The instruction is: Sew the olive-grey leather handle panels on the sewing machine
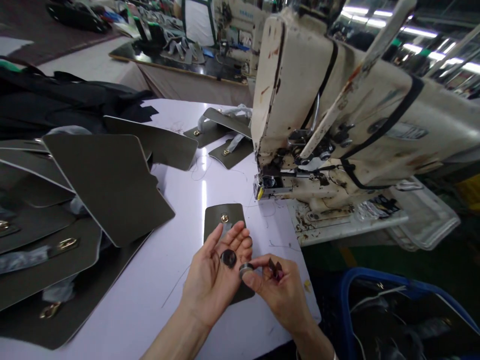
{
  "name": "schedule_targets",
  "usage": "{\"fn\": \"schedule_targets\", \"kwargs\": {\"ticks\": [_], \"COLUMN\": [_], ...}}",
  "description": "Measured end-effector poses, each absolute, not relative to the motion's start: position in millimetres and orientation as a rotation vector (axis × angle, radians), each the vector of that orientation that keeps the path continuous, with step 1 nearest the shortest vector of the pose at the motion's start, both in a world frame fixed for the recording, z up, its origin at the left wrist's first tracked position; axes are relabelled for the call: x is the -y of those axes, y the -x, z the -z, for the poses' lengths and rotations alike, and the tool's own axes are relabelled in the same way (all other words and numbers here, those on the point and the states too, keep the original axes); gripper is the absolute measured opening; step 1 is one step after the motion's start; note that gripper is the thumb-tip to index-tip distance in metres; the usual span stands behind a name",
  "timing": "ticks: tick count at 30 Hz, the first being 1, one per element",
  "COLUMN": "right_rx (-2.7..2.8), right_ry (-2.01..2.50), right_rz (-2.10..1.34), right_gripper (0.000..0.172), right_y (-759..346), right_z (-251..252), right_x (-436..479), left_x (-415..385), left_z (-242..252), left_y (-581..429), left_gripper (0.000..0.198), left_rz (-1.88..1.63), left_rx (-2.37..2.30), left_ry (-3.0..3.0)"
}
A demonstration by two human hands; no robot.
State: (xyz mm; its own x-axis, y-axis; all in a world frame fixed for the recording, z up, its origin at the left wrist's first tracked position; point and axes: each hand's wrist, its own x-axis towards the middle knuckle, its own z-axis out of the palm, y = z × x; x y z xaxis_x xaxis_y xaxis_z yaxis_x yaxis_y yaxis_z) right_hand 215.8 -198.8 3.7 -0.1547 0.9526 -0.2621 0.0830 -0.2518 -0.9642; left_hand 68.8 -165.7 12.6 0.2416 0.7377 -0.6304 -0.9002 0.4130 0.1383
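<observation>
Holding the left hand (208, 282) open, palm up and fingers slightly curled, the person has a dark round disc (228, 258) resting loose on that palm, with nothing closed over it. The right hand (280, 295) is nearly shut, its thumb and fingers pinching a metal bobbin (245, 270) just beside the left fingertips. A small dark purplish scrap (276, 269) is also caught in those fingers, though it is too small to tell what it is. Both hands hover over an olive flap panel (214, 220) with 1 gold stud (224, 218), lying flat on the white worktop (150, 310). More olive panels with gold buckles (67, 245) lie heaped to the left. A cream industrial sewing machine (300, 115) stands to the right, and a blue basket (360, 285) sits below the worktop's near right edge.
</observation>
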Motion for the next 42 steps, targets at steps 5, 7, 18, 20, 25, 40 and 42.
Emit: {"fn": "schedule_targets", "kwargs": {"ticks": [5, 7, 18, 20, 25, 40, 42], "right_rx": [1.309, 1.353, 1.269, 1.18, 0.875, 0.586, 0.619], "right_ry": [1.377, 1.386, 1.495, 1.506, 1.482, 1.332, 1.331], "right_rz": [-1.465, -1.452, -1.396, -1.346, -1.23, -1.32, -1.343], "right_gripper": [0.022, 0.021, 0.026, 0.026, 0.023, 0.024, 0.023], "right_y": [-214.5, -217.1, -221.3, -218.8, -209.3, -194.2, -195.6], "right_z": [-12.0, -13.7, 3.7, 10.3, 24.6, 32.9, 31.0], "right_x": [197.9, 196.6, 203.4, 203.5, 202.0, 192.9, 192.7], "left_x": [169.4, 170.6, 174.5, 178.8, 182.0, 192.6, 193.1], "left_z": [-29.3, -30.2, -7.1, -9.6, -9.2, -4.5, -3.1], "left_y": [-78.8, -79.4, -104.6, -108.9, -114.2, -118.1, -119.2], "left_gripper": [0.044, 0.049, 0.025, 0.027, 0.022, 0.04, 0.032], "left_rz": [-0.928, -0.857, -1.099, -1.129, -1.226, -1.27, -1.271], "left_rx": [-0.759, -0.811, -0.994, -0.959, -0.867, -0.75, -0.771], "left_ry": [0.021, -0.047, 0.196, 0.166, 0.137, 0.084, 0.041]}}
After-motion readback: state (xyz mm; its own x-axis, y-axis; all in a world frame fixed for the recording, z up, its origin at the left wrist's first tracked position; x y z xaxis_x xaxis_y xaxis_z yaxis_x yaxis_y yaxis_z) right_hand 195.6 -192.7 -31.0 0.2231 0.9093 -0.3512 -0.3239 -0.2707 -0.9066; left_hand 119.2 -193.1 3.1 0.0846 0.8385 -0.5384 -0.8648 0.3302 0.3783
